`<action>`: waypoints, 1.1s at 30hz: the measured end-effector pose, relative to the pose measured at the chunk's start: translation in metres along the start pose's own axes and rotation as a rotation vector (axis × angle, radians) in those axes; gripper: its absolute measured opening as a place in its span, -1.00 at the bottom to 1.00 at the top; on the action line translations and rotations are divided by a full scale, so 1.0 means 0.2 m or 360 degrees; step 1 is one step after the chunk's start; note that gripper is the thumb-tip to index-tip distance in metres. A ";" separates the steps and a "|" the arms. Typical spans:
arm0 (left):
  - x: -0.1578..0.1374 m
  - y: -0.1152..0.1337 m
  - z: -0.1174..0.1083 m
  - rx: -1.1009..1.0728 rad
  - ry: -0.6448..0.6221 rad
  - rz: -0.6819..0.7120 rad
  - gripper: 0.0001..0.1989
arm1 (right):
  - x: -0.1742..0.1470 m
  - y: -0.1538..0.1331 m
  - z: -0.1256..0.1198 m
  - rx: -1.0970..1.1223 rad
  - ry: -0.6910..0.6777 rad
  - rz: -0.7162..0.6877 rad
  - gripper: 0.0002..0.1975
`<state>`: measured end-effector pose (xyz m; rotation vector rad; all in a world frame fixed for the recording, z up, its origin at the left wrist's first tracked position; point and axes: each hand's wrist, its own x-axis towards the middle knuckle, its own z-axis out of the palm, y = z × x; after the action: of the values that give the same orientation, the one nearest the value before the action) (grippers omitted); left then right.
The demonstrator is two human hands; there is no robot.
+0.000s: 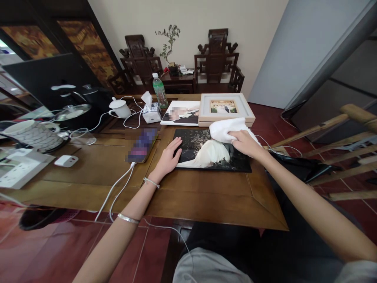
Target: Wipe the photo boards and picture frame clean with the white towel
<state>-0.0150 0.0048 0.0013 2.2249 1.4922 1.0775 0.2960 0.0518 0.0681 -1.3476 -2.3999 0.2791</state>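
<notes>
White cloth [228,129] sits bunched under the right hand [246,143], whose fingers curl loosely over it and press it onto the upper right corner of a dark glossy photo print [212,155]. The print lies flat on the wooden table [188,196], straight ahead of the person, its long axis running left to right and its short sides facing the two arms. Its picture shows a white gown against a dark ground, seemingly upright as seen from the person's seat. The left hand [169,157] is spread open and flat, palm down, holding nothing; its fingertips rest on the print's left edge while the heel of the hand stays on the bare wood. So one hand pins the left end while the other bears down at the right end, and most of the print's surface lies between them, leftward and toward the person from the cloth. The right hand is the nearer to that uncovered stretch.

Just beyond the print, a pale wooden picture frame [225,108] lies flat with the cloth's far edge reaching its near rim, and an unframed photo [181,113] lies beside it on the left. A phone [143,145] on a white charging cable [118,188] rests near the left hand, apart from it. Farther back stand a tissue box [151,112], a green plastic bottle [159,91] and a white mug [120,108]
</notes>
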 end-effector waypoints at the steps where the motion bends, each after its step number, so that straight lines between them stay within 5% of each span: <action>1: 0.00 0.00 0.00 -0.0004 0.0003 -0.0002 -0.60 | -0.05 -0.02 0.01 -0.0038 -0.0013 -0.0007 -0.66; 10: 0.00 0.01 0.00 0.0010 0.0011 0.0007 -0.61 | -0.57 -0.30 -0.02 0.0048 -0.0208 -0.0156 -0.64; 15: 0.00 0.01 0.00 0.0010 0.0004 0.0002 -0.60 | -0.68 -0.40 -0.03 0.0115 -0.0304 -0.0224 -0.61; 33: 0.00 0.00 0.00 0.0005 0.0001 0.0014 -0.60 | 0.23 0.00 -0.08 -0.0028 -0.0167 0.0056 -0.77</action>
<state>-0.0160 0.0041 0.0013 2.2355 1.4871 1.0788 0.2813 0.0907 0.0931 -1.4168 -2.4712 0.3471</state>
